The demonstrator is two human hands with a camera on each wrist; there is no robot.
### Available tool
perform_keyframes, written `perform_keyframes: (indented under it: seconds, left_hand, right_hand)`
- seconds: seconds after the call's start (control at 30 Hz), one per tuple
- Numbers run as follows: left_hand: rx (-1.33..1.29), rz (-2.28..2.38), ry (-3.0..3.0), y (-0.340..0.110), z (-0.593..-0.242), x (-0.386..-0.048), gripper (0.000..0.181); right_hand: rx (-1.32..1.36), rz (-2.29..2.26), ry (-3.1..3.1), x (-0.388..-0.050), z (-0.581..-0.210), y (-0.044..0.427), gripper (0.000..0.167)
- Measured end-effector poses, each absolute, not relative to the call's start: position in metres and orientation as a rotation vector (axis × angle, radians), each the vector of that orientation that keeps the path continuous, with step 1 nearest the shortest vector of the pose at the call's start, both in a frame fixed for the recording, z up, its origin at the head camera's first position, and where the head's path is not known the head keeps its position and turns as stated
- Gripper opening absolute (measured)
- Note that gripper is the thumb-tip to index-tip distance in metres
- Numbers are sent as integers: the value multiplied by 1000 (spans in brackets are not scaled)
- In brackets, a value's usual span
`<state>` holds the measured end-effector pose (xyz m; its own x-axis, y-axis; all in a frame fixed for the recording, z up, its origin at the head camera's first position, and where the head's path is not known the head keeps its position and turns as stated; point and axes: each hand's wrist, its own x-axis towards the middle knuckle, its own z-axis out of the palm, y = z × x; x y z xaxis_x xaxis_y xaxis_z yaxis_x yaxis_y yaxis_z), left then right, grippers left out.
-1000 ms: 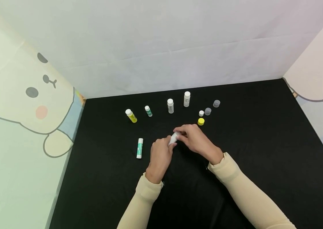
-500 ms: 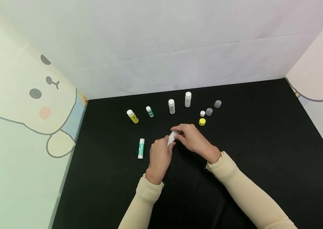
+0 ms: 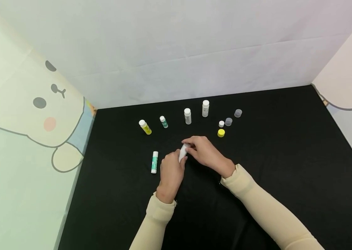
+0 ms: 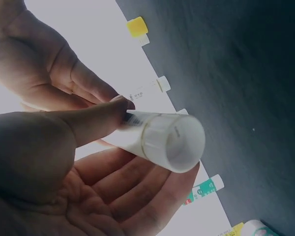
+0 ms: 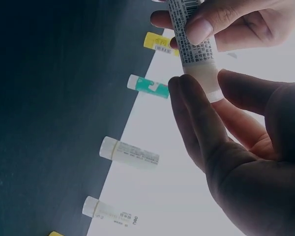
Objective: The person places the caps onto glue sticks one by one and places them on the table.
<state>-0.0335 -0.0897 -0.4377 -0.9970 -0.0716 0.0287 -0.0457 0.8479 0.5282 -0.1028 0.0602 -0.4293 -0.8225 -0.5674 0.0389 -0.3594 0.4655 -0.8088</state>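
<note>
In the head view, the left hand [image 3: 172, 171] and right hand [image 3: 206, 153] hid parts of the white cylindrical plastic tube [image 3: 183, 152] from us. There, we found print on the lying green-and-white cylindrical tube [image 3: 154, 162] too small to read.

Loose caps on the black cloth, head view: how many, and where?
4: a yellow cap in front, a white cap just behind it, a translucent cap to its right, and a second translucent cap farthest back. The right hand could hide more.

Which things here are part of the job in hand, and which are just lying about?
Seemingly in the job:
white tube
left hand
right hand

Apparently lying about:
yellow tube
two green tubes
two whitish tubes
yellow cap
white cap
two clear caps
</note>
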Motion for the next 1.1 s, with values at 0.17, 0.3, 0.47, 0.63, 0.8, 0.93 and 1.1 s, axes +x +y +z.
perform_keyframes:
  seconds: [0.17, 0.3, 0.47, 0.63, 0.8, 0.93, 1.1]
  left_hand:
    - [95, -853, -2954, -92, -439, -32, 15]
    - [105, -870, -2951, -93, -438, -29, 15]
    - [103, -888, -2953, -95, -437, -28, 17]
    - [57, -852, -2978, -97, -435, -25, 24]
    - [33, -783, -3028, -99, -433, -22, 29]
    - [40, -751, -3032, -101, -434, -19, 33]
    - [54, -736, -3037, -103, -436, -17, 35]
  right_hand:
    - [-774, -1283, 2443, -102, -429, 56, 36]
    - [-764, -1267, 2446, -102, -429, 52, 35]
    - [-778, -1267, 2466, -103, -430, 48, 34]
    - [-825, -1283, 2454, -107, -444, 44, 33]
    - [-786, -1222, 2430, -105, -438, 38, 34]
    - [-783, -1188, 2433, -104, -438, 34, 34]
    - [-794, -1187, 2433, -102, -439, 29, 33]
